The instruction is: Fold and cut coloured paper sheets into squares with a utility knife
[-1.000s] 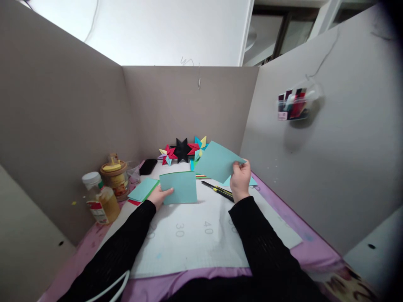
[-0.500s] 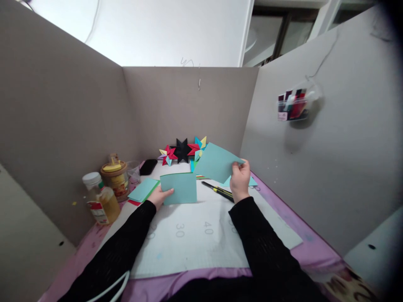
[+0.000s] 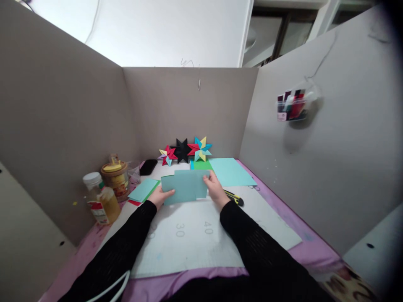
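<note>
Pale-blue, the left sheet (image 3: 168, 185) pinched in your left hand (image 3: 158, 197) overlapped the right sheet (image 3: 201, 183) in your right hand's (image 3: 215, 188) pinch, and squaring edges likely needed light grips.

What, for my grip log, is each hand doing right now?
Left hand: closed, holding a pale-blue paper.
Right hand: closed, holding an overlapping pale-blue sheet.

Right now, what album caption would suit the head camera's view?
Left hand and right hand hold overlapping pale-blue papers above a numbered white sheet, with folded stars beyond.
</note>
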`<state>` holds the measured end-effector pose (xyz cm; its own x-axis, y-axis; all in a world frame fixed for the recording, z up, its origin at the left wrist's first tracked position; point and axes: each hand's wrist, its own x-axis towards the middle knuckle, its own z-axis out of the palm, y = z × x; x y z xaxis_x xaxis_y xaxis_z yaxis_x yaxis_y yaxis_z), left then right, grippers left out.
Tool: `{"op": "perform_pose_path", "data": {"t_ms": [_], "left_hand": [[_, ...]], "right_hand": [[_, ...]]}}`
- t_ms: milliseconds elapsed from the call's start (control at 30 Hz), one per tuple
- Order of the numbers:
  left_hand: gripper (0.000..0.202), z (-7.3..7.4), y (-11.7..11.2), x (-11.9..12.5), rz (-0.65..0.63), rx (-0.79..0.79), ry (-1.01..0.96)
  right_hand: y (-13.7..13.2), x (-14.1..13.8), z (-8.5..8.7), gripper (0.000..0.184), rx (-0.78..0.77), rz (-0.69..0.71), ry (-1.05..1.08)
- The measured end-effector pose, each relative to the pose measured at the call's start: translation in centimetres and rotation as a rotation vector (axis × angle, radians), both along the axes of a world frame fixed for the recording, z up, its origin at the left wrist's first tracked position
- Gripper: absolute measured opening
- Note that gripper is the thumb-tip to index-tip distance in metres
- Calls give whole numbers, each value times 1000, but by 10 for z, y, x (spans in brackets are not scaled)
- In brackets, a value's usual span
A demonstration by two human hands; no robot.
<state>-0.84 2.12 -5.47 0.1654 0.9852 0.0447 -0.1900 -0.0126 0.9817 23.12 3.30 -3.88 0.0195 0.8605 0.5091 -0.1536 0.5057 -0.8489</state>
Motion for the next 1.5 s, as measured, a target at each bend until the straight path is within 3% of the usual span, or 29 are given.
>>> {"op": "perform_pose_path", "data": {"t_ms": [100,233,400,733,933,1500], "left_hand": [[54,2,-3,2,-16,12,24],[56,5,-6,7,-15,60,23],[54,9,-7,4,16,51,6],[55,15,-11,8,56,17,-67],[54,13,-10,7,61,4,-27],[56,5,-8,9,77,67,57]], "right_hand": [[-5,-21,-16,42,-36,162,8],[-11,-36,-22,55,-98,300,10],[-10,-39,-23,59,-95,288,26],[-1,-42,-31,35,-129,276,19],[-4,-44,-31,41,-143,306,68],[-4,-43,-33,36,-209,292,44]]}}
